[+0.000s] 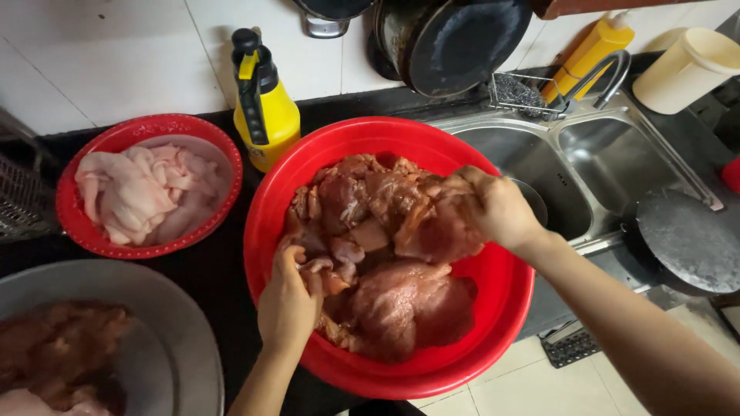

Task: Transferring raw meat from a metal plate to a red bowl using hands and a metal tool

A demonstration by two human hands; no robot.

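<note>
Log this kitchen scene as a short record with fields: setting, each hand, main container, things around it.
setting: dark counter beside a steel double sink
left hand: in the big red basin, grip closed on small meat pieces
right hand: lifting a large slab of meat over the basin
basin contents: reddish-brown raw meat
left of basin: small red bowl of pale pink meat, metal bowl with more meat
behind basin: yellow spray bottle

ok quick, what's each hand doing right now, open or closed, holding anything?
Left hand: closed on small meat scraps in the red basin.
Right hand: closed, gripping a big slab of meat over the basin.
</note>
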